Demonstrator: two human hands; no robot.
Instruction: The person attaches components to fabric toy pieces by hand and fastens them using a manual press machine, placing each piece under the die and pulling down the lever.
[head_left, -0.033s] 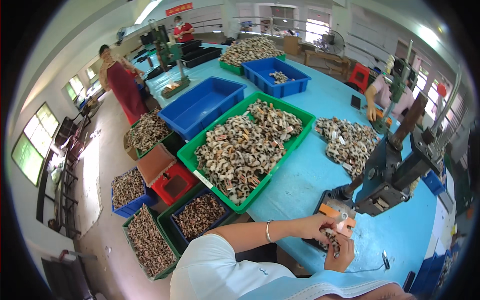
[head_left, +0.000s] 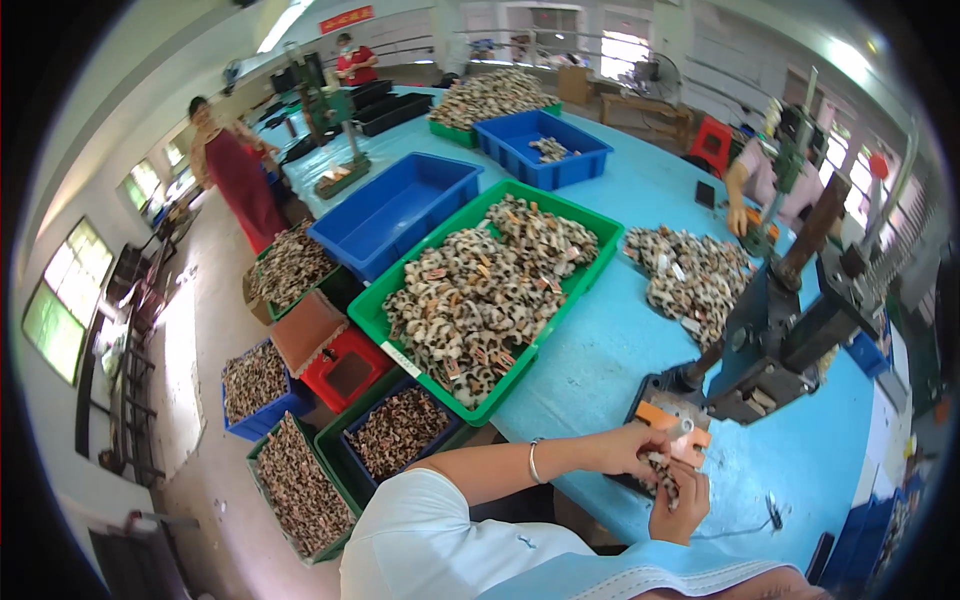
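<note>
Decent lane of blue tabletop [head_left: 580, 375] between the green tray [head_left: 474, 412] and the dark press [head_left: 742, 350], tbh. Further in, a loose pile [head_left: 690, 280] pinches it. Right of the right grip [head_left: 682, 508] there's room, just a small tool [head_left: 774, 515] to dodge.

On the left side of the table [head_left: 590, 370] lies a heaped tray [head_left: 482, 410], with a tub [head_left: 400, 215] behind it and a loose pile [head_left: 692, 277] to its right. Nearer, at right, stands a press [head_left: 745, 340], the left hand [head_left: 632, 450] and right hand [head_left: 683, 508] before it.
</note>
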